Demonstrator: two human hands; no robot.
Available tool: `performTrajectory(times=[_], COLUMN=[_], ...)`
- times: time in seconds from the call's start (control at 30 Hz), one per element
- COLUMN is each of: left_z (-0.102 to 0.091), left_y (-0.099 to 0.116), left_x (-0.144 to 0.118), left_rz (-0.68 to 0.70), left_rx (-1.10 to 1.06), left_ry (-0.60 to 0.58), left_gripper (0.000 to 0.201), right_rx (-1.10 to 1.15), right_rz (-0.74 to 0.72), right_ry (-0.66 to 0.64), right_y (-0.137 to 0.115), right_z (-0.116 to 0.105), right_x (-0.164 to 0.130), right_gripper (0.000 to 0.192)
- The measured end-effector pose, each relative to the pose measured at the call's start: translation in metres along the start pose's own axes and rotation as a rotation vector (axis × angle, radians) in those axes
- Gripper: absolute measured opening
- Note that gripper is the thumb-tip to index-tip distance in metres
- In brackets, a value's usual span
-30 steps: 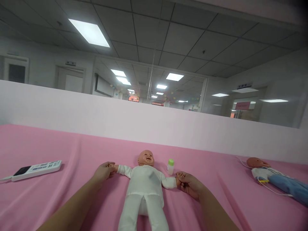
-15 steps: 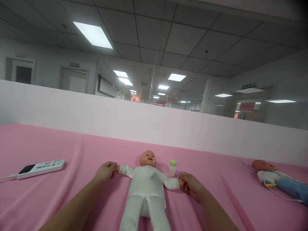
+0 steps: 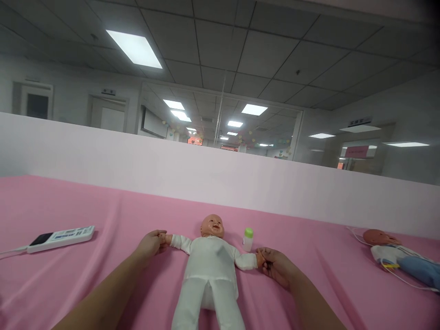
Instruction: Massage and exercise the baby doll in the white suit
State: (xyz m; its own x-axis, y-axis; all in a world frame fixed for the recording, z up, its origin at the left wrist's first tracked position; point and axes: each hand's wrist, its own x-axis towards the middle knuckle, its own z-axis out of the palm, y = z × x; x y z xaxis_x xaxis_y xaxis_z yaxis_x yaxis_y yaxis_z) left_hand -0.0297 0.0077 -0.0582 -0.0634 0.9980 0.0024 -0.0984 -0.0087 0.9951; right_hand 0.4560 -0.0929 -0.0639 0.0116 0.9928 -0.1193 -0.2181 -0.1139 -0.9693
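Fingers (image 3: pixel 160 233) of the left hand (image 3: pixel 149 245) are gripping the white-clad doll (image 3: pixel 211 259) by one hand, while those of the right hand (image 3: pixel 277 266) are gripping its other. It is lying face up, head pointing at the far edge of the pink cloth (image 3: pixel 134 211). Between that edge and the doll's arm, a green-capped bottle (image 3: pixel 248 239) is standing. Well to the left, a white device (image 3: pixel 61 239) is lying; at right, near the far edge, a second doll (image 3: pixel 410 262) is lying.
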Motion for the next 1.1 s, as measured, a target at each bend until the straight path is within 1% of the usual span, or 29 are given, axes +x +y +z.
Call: performTrajectory(times=[0.13,0.23,0.33,0.4,0.5,0.57,0.7,0.8,0.9,1.03,1.1], left_z=[-0.003,-0.001,0.003,0.006,0.009,0.010,0.011,0.011,0.011,0.011,0.011], left_y=[-0.002,0.002,0.009,0.014,0.018,0.019,0.021,0.023,0.024,0.026,0.027], left_x=[0.000,-0.006,-0.015,-0.020,-0.025,-0.027,-0.028,-0.029,-0.028,-0.031,-0.033], left_rz=[0.021,0.042,0.052,0.049,0.059,0.074,0.089,0.073,0.047,0.046,0.071], left_rx=[0.005,0.016,0.023,0.032,0.041,0.051,0.082,0.056,0.036,0.034,0.091], left_ry=[-0.045,-0.065,-0.075,-0.066,-0.046,-0.034,-0.009,-0.014,0.010,0.024,0.056], left_gripper=[0.059,0.056,0.050,0.046,0.041,0.040,0.042,0.041,0.040,0.039,0.040], right_rx=[0.097,0.052,-0.020,-0.068,-0.133,-0.163,-0.191,-0.185,-0.162,-0.116,-0.089], right_rz=[0.025,0.005,-0.032,-0.054,-0.056,-0.060,-0.089,-0.096,-0.097,-0.070,-0.049], right_ry=[-0.096,-0.149,-0.157,-0.128,-0.038,0.007,0.040,0.053,0.072,0.083,0.110], right_y=[-0.001,-0.002,-0.001,0.000,0.003,0.004,0.005,0.005,0.006,0.005,0.004], right_z=[-0.006,-0.005,0.000,0.004,0.009,0.013,0.015,0.012,0.007,0.006,0.007], right_x=[-0.005,-0.007,-0.006,-0.004,0.001,0.003,0.004,0.004,0.005,0.005,0.004], right_gripper=[0.025,0.021,0.023,0.029,0.038,0.041,0.042,0.040,0.042,0.042,0.039])
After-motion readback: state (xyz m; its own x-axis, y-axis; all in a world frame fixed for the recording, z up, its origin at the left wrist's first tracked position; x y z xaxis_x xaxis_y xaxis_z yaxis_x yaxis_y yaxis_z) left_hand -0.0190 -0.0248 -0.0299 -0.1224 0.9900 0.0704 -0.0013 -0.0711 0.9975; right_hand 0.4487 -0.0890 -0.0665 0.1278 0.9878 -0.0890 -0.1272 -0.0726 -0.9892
